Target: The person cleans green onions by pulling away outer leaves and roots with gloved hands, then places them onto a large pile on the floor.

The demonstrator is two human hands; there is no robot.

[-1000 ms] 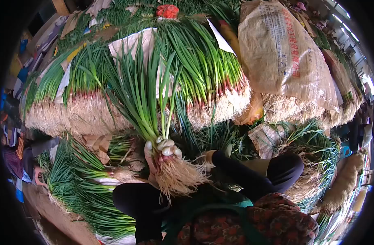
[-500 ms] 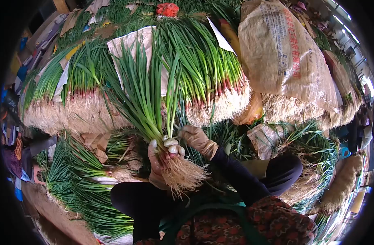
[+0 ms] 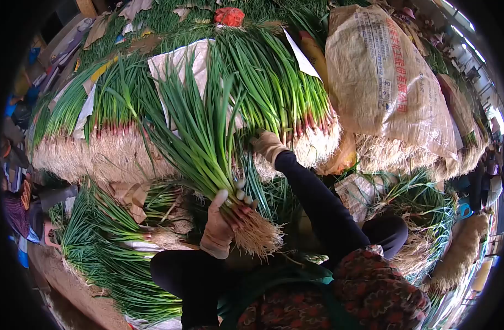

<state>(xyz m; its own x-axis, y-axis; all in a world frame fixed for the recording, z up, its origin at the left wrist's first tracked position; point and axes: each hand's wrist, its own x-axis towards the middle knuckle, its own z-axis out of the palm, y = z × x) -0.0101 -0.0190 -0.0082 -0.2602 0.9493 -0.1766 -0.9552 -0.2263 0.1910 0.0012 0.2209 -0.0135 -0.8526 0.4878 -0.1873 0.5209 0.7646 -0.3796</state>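
Observation:
A loose bunch of long green stalks (image 3: pixel 200 157) with reddish bases and pale roots is held by my left hand (image 3: pixel 218 223), gloved, its whitish fingertips wrapped round the stalks just above the roots. The bunch leans up and to the left. Farther forward, my right hand (image 3: pixel 268 146), also gloved, touches the lower left edge of a dense row of stalks (image 3: pixel 296 104), at the reddish bases above the roots. Its fingertips are partly hidden among the leaves, so what they hold cannot be made out.
More stalks lie in a row at the left (image 3: pixel 106 110) and in a heap at the lower left (image 3: pixel 125 269). A large woven sack (image 3: pixel 384 77) covers stalks at the right. Paper lies among loose leaves. My bent knees frame the near space. Part of another person shows at the far left.
My right hand came in beside the held bunch, then moved forward to the row of stalks. The bunch in my left hand has shifted slightly right, and my left fingers have changed position on it.

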